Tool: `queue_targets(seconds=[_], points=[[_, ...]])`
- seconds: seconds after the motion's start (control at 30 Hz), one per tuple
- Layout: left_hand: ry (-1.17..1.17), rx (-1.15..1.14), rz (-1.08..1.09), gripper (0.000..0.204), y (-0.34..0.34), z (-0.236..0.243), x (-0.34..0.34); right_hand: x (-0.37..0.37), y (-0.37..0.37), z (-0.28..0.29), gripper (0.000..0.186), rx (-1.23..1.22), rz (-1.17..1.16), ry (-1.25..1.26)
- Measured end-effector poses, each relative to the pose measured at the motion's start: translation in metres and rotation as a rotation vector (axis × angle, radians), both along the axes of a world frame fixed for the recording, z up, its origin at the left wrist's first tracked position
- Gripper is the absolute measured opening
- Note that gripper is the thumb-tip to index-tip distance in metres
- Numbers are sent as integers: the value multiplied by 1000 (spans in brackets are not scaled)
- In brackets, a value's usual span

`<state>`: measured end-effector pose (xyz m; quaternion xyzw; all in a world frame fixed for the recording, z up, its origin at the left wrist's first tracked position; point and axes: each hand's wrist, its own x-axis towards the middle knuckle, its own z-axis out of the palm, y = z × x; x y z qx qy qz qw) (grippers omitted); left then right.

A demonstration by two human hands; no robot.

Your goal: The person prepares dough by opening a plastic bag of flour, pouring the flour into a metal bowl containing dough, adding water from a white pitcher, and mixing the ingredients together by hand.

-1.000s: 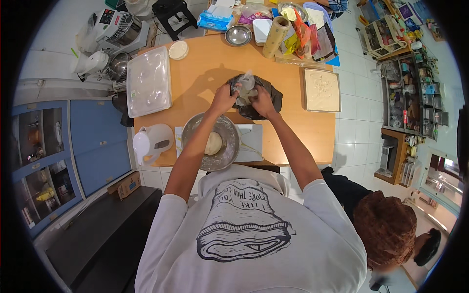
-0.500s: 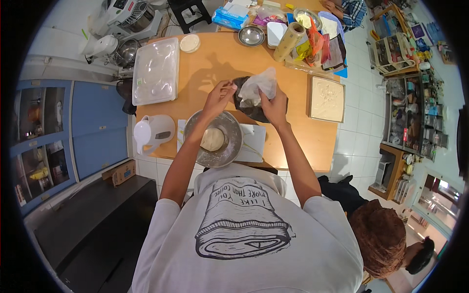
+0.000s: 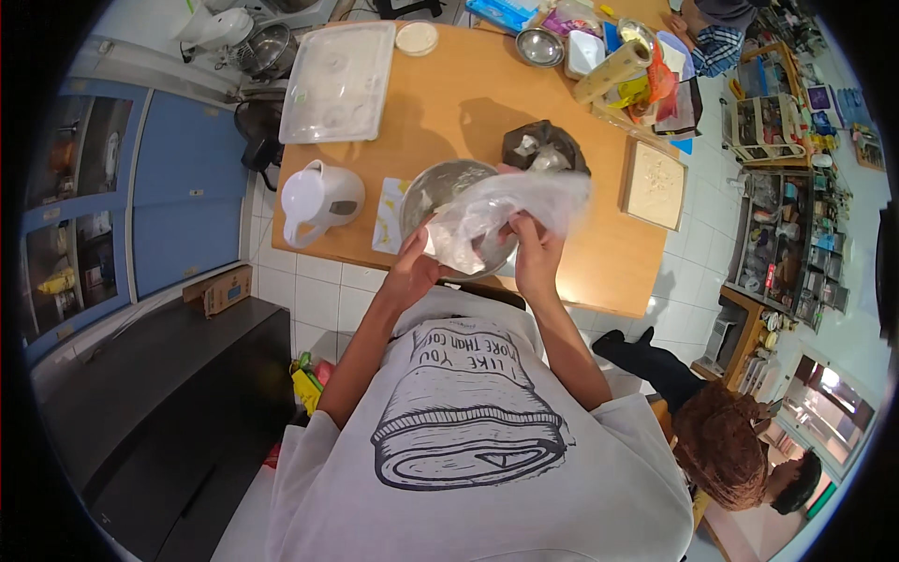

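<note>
A clear plastic bag (image 3: pixel 548 197) is stretched between my two hands, partly smeared by motion. My left hand (image 3: pixel 412 272) grips its left edge, low over the near left rim of the metal bowl (image 3: pixel 435 183). At the bag's right part, my right hand (image 3: pixel 537 253) pinches the film between thumb and fingers. The bag covers much of the bowl, and the dough ball seen there earlier is hidden. Just beyond the bowl, a black plastic bag (image 3: pixel 515 140) lies crumpled open with pale clear film inside.
Left of the bowl stand a white electric kettle (image 3: pixel 314 197) and a lidded clear plastic box (image 3: pixel 337 84). A rectangular pan with a pale filling (image 3: pixel 655 183) sits at the right edge. Film roll (image 3: pixel 613 73) and a steel bowl (image 3: pixel 540 47) lie behind. Another person (image 3: pixel 721 421) is at right.
Both hands have come nearer, bringing the clear plastic bag from the black bag to over the metal bowl and spreading it out. My left hand now grips it too. The view has shifted.
</note>
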<state>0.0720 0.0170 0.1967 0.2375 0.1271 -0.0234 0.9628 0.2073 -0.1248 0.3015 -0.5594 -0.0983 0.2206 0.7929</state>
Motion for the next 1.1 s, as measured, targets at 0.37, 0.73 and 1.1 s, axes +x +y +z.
queue_targets(seconds=[0.37,0.73,1.1], points=[[416,512,-125,51,29,11,9,34,-14,-102,38,-87,69,8],[428,895,-41,44,56,22,20,37,8,-121,32,-269,-31,252],[655,1352,-47,47,71,141,35,7,52,-122,33,-25,269,993]])
